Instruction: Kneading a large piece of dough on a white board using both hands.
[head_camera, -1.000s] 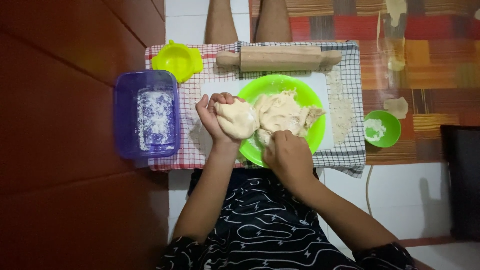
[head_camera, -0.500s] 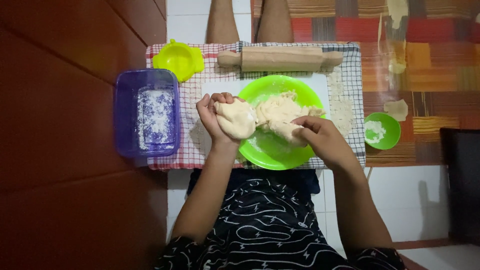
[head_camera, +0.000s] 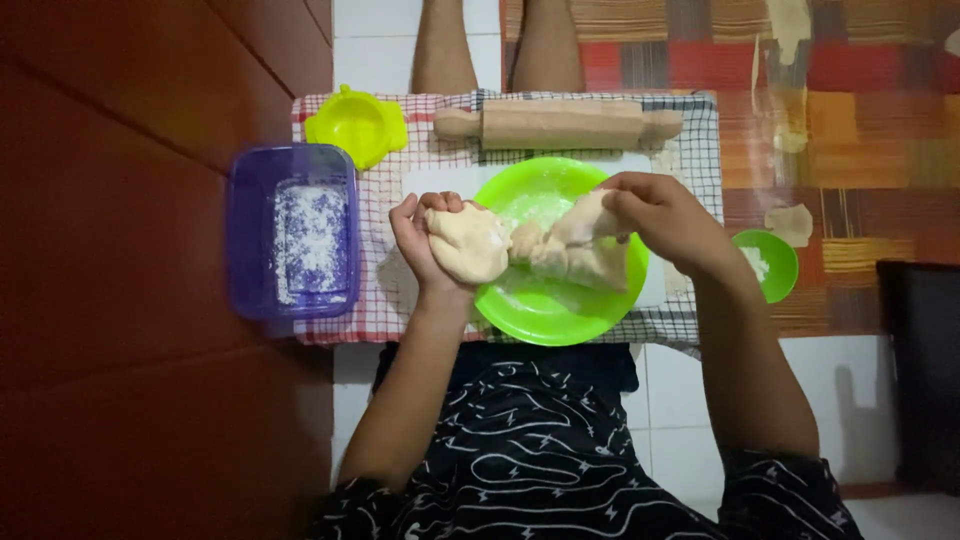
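Note:
A pale lump of dough (head_camera: 545, 245) stretches across a bright green plate (head_camera: 540, 310). My left hand (head_camera: 425, 235) cups the rounded left end of the dough at the plate's left rim. My right hand (head_camera: 665, 215) grips the dough's right end and holds it raised over the plate's upper right. The dough between the two hands is pulled into a thinner, ragged neck. The plate sits on a checked cloth (head_camera: 390, 290).
A wooden rolling pin (head_camera: 560, 123) lies behind the plate. A yellow-green mould (head_camera: 355, 125) sits at the cloth's back left. A purple tub (head_camera: 292, 230) with flour stands left. A small green bowl (head_camera: 770, 262) is at right. Someone's legs (head_camera: 495, 45) are opposite.
My right hand has moved from the plate's near edge up to its far right, pulling the dough's end with it and stretching the lump. My left hand has stayed in place.

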